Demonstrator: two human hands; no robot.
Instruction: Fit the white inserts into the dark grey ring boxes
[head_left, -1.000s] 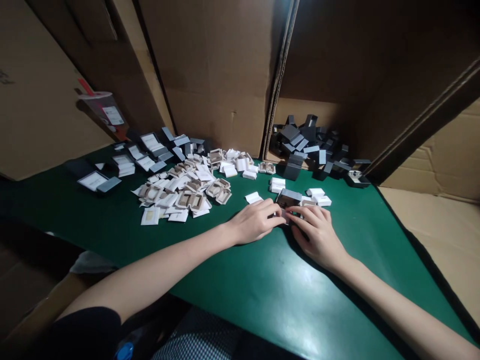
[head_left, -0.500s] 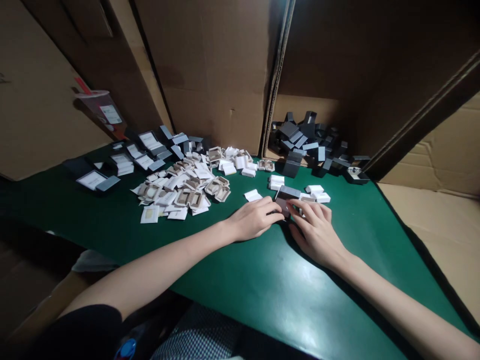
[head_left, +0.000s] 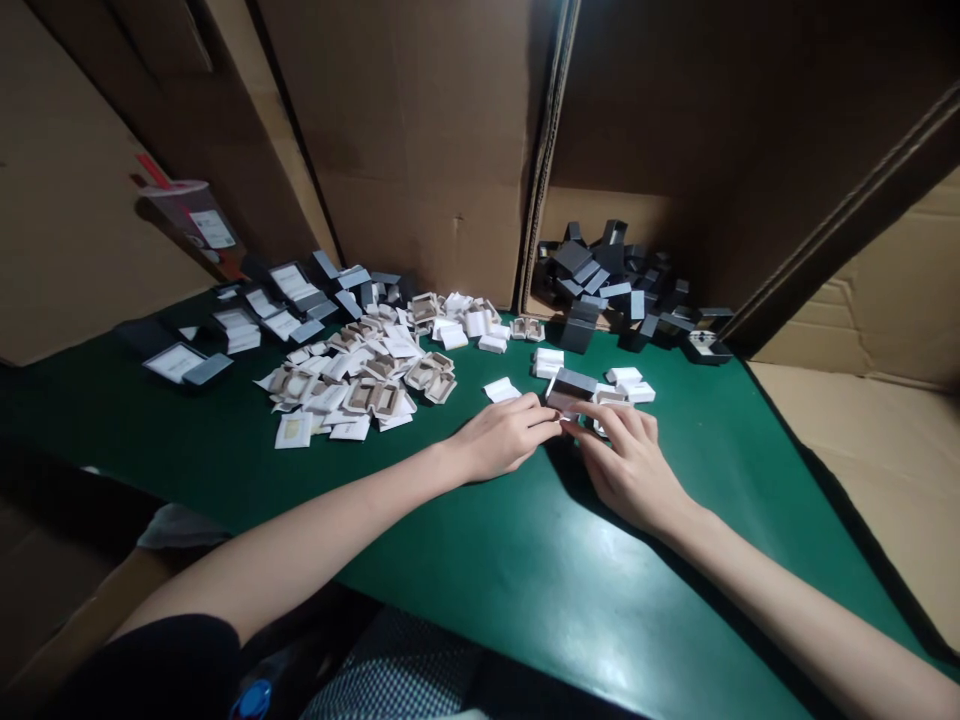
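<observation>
My left hand (head_left: 501, 440) and my right hand (head_left: 628, 462) meet on the green table (head_left: 480, 560), fingertips pinched around a small grey box (head_left: 571, 388) that rests on the surface. The box's open side faces me, and the fingers hide what lies inside it. A few white folded inserts (head_left: 628, 385) lie just behind the box, and another white insert (head_left: 501, 389) sits beside my left hand.
A heap of white and tan card inserts (head_left: 360, 375) spreads to the left. Flat grey lids with white pads (head_left: 255, 315) lie further left. A pile of dark grey boxes (head_left: 622, 290) sits at the back, against cardboard walls (head_left: 435, 150).
Both hands stay together on the small grey box with only slight finger shifts. The view has drifted a little.
</observation>
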